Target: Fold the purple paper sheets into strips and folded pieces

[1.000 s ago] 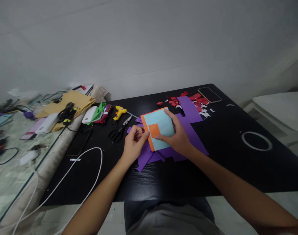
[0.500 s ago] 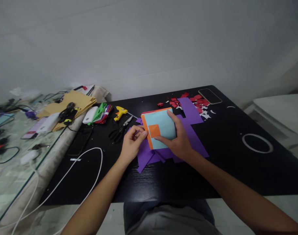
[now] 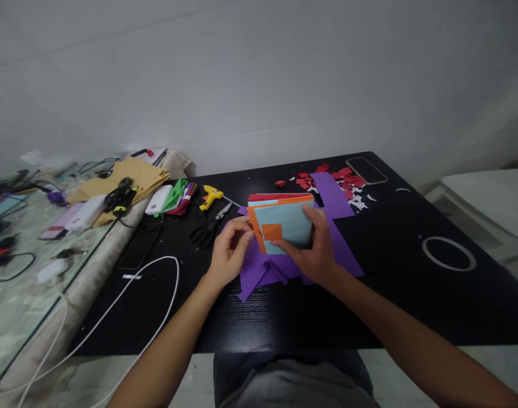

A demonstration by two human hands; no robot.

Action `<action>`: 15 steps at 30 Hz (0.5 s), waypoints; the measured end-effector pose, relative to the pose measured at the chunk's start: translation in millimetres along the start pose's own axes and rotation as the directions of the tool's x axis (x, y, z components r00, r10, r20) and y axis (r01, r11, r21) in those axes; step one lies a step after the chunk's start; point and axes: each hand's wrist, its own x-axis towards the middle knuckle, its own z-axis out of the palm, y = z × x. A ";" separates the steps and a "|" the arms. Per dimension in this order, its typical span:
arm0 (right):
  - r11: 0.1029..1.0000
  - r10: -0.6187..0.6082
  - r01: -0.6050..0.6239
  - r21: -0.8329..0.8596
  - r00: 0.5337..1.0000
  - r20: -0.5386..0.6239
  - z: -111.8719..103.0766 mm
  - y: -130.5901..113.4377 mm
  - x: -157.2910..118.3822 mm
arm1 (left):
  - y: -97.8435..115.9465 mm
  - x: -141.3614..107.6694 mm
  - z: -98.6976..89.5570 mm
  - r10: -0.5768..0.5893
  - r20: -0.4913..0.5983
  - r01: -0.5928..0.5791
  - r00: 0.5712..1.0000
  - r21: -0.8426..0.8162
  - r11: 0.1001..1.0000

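Note:
Between my hands is a small paper booklet (image 3: 287, 224) with a light blue front, orange and red layers behind, and an orange square patch. My right hand (image 3: 321, 246) grips its right side, thumb across the front by the patch and fingers behind. My left hand (image 3: 232, 249) pinches the orange strip at the booklet's left edge; its other fingers are curled. Purple paper (image 3: 339, 249) lies on the black table under the booklet, with folded purple strips (image 3: 259, 280) at its near edge.
Scissors (image 3: 210, 226), a yellow glue gun (image 3: 210, 196) and stacked coloured paper (image 3: 180, 198) lie left of the booklet. Red paper scraps (image 3: 346, 180) and a phone (image 3: 366, 170) sit at the back right. A white cable (image 3: 174, 283) loops across the left side; a white ring (image 3: 449, 253) lies right.
The booklet has tilted, its top edge now spread so the red and orange layers show. My right fingers have shifted lower with it. My left hand still pinches the left edge.

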 end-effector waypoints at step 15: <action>1.000 -0.017 0.017 0.019 1.000 -0.005 4.2 0.3 -5.7 | 8.5 -5.1 9.4 0.043 -0.106 -0.033 0.993 0.097 0.995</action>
